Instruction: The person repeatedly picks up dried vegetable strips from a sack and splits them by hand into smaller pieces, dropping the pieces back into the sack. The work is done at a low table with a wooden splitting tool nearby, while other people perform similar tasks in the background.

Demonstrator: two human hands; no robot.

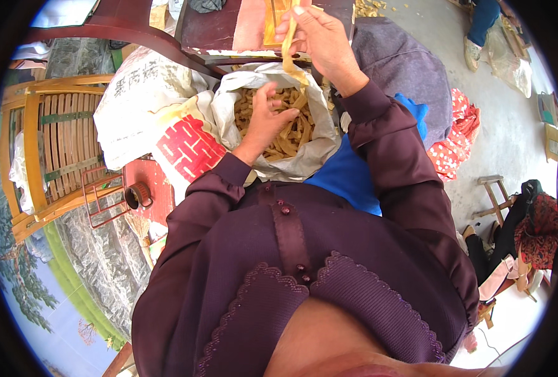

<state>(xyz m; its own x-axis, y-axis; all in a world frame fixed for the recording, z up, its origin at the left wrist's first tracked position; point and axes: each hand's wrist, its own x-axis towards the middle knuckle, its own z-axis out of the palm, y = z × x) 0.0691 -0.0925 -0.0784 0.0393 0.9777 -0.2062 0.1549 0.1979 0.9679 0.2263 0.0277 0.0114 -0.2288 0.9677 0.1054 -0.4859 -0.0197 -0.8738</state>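
Note:
My right hand [324,45] is raised at the top middle, its fingers closed on a long pale-yellow strip [287,59] that hangs down toward a sack. That white woven sack [324,141] stands before me with its mouth rolled wide, and many tan, dried-looking pieces [283,146] fill it. Over those pieces is my left hand [268,120], fingers spread with nothing between them; whether it touches the pieces I cannot tell. Behind the raised hand, a wooden block or board [273,23] lies on a pink cloth [250,28] on a dark red table [213,33].
Full white sacks [137,99] lean at the left beside a folding bamboo chair [71,141]. A brown mug [137,195] stands on a red stool [159,184]. Grey cloth [397,61] lies right of the sack. At far right sits another person [505,235]; another's leg [484,23] shows above.

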